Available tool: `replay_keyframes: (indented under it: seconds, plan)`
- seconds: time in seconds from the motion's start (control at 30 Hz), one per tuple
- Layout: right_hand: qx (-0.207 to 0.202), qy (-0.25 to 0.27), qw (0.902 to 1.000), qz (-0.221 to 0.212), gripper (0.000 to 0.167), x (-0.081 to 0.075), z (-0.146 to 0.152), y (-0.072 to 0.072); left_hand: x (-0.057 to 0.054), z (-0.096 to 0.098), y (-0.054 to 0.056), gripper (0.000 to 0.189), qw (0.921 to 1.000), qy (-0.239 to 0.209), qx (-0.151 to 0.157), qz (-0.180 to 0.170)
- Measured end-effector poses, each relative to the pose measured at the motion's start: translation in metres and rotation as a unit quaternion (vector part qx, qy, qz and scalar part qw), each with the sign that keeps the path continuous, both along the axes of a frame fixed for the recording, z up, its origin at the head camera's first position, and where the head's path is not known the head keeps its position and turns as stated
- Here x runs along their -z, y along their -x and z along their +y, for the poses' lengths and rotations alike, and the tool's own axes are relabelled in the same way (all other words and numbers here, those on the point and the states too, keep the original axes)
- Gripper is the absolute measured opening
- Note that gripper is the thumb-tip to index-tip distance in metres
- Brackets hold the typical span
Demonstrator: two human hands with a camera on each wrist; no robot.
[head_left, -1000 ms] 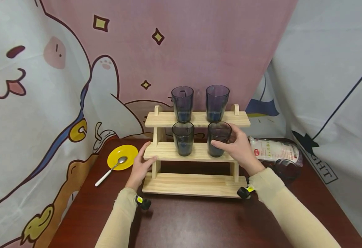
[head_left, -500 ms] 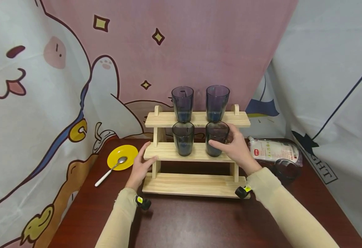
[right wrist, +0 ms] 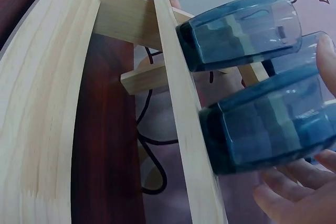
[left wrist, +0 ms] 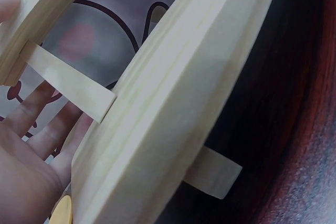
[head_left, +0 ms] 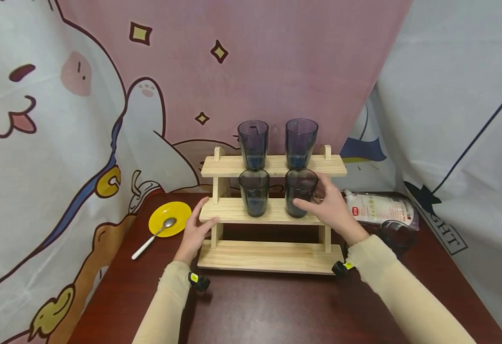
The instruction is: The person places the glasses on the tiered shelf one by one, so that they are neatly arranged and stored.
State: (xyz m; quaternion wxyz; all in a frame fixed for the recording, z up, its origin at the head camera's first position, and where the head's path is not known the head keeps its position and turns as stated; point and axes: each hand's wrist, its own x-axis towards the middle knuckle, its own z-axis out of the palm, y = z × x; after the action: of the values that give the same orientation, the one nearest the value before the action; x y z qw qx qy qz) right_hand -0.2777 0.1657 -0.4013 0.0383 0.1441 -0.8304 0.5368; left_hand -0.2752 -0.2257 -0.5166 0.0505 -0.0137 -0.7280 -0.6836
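Note:
A three-tier wooden shelf rack (head_left: 272, 255) stands on the table. My left hand (head_left: 192, 234) holds the left end of its middle shelf, thumb in front and fingers behind. On the right of that shelf stands a dark tinted drinking glass (head_left: 300, 184), upright. My right hand (head_left: 332, 208) is around the glass's right side with the fingers spread and loose; the thumb lies in front of it. In the right wrist view the fingers (right wrist: 294, 182) are beside the glass. Another glass (head_left: 254, 191) stands to its left. Two purple-tinted glasses (head_left: 253, 143) stand on the top shelf.
A yellow plate (head_left: 160, 212) with a white-handled spoon (head_left: 149, 241) lies left of the rack. At the right are a white printed pouch (head_left: 384, 209) and another dark glass (head_left: 397, 235), partly hidden by my right arm. Cartoon-printed cloth (head_left: 277, 57) hangs behind.
The front right glass has shifted slightly left on the middle shelf. My right hand moved left with it, then slightly back to the right, while the glass stayed. My left hand has not moved.

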Motion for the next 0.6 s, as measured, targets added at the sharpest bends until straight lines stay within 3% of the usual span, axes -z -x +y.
replay_keyframes:
  seconds: [0.3,0.6]
  plan:
    - [-0.017,-0.003,0.9995,0.028,0.09,-0.004,0.031,-0.017,0.0,0.0,0.0,0.07,1.0,0.002,-0.001,-0.002]
    - [0.045,-0.06,0.9917,0.104,0.09,-0.006,0.076,-0.041,-0.001,0.002,-0.001,0.07,1.0,0.002,-0.004,-0.001]
